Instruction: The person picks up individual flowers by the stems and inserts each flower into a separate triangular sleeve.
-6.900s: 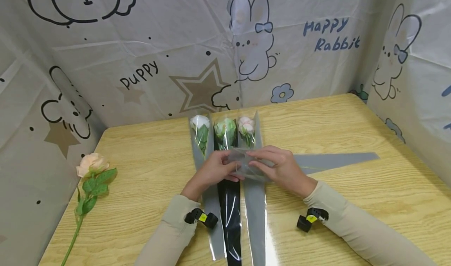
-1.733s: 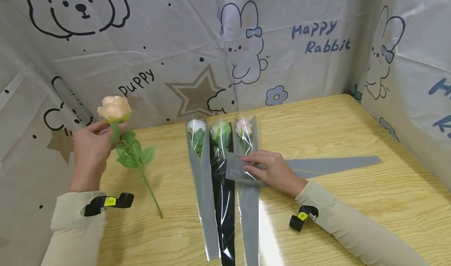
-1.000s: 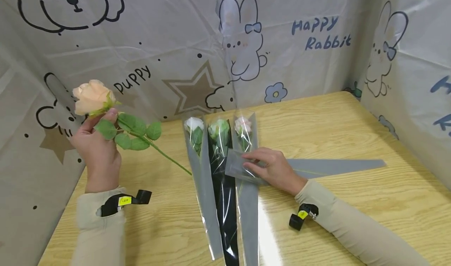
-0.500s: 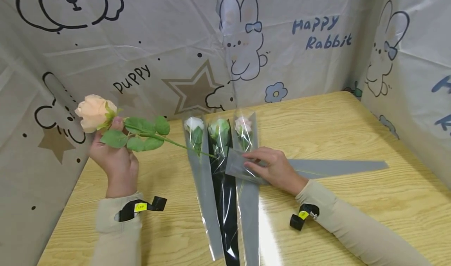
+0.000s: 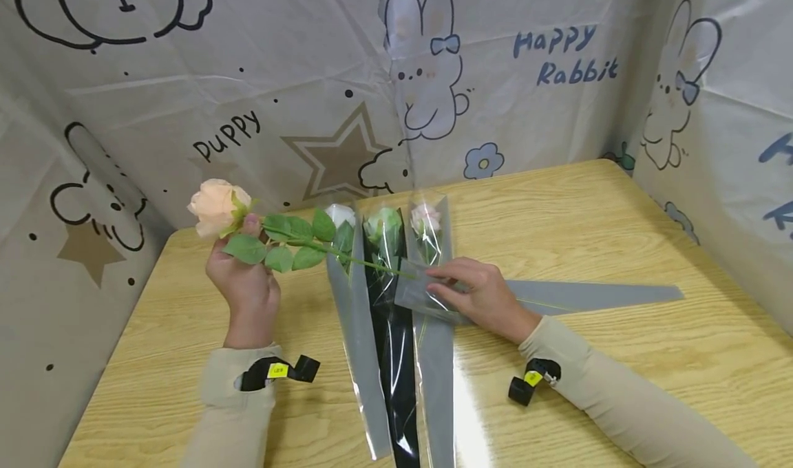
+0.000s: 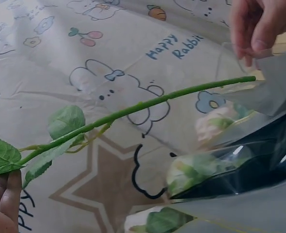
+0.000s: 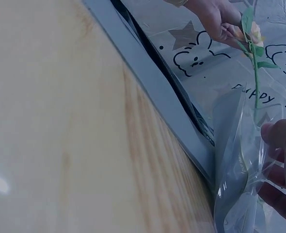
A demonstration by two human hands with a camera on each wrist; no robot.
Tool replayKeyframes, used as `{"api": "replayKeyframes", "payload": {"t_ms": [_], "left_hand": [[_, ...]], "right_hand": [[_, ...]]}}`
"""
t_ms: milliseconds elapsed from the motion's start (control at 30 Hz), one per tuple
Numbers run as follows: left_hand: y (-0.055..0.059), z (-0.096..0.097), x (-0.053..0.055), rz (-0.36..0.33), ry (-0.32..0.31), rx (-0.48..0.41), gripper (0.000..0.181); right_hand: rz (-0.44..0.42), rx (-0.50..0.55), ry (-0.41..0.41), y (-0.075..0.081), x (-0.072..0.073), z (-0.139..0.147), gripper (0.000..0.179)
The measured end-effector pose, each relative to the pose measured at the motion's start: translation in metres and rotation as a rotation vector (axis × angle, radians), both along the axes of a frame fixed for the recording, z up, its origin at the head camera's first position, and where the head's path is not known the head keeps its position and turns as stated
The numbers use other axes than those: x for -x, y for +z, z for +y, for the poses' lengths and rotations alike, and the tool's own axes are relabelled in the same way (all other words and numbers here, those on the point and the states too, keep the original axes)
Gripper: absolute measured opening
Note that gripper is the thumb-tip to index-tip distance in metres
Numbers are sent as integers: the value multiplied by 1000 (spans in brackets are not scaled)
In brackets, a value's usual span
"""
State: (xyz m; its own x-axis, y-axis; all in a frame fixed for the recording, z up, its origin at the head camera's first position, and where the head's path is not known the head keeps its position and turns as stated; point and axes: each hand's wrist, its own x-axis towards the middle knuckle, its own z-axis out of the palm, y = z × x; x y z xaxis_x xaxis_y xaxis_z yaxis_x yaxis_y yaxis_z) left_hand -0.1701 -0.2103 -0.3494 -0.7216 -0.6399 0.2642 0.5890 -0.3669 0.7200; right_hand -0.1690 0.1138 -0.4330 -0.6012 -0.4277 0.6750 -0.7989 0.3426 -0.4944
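Observation:
My left hand grips a peach artificial rose just below its bloom. The green stem points right, bare end foremost. That end overlaps the mouth of a clear-and-grey flower sleeve in the head view. My right hand pinches the sleeve near its mouth between thumb and fingers, and the mouth is spread in the right wrist view. The sleeve's grey tapered tail stretches to the right along the table.
Three wrapped roses lie side by side beneath the sleeve's mouth: a white rose, a green rose in black wrap and a pink rose. A printed cloth stands behind the wooden table.
My left hand took the peach rose from the table's left side, turned it stem to the right and brought it to the sleeve. My right hand kept holding the sleeve.

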Motion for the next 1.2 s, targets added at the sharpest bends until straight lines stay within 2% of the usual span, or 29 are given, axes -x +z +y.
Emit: {"api": "replayKeyframes", "payload": {"t_ms": [267, 633, 900, 1200], "left_hand": [[-10, 17, 3, -56, -59, -21, 30], [-23, 46, -2, -149, -145, -43, 29], [-28, 63, -7, -209, -172, 23, 32], [-28, 72, -8, -263, -184, 24, 29]], "right_hand": [[-10, 3, -12, 0, 0, 0, 27], [21, 19, -4, 0, 0, -1, 26], [24, 24, -14, 1, 2, 0, 26], [28, 40, -15, 3, 2, 2, 27]]}}
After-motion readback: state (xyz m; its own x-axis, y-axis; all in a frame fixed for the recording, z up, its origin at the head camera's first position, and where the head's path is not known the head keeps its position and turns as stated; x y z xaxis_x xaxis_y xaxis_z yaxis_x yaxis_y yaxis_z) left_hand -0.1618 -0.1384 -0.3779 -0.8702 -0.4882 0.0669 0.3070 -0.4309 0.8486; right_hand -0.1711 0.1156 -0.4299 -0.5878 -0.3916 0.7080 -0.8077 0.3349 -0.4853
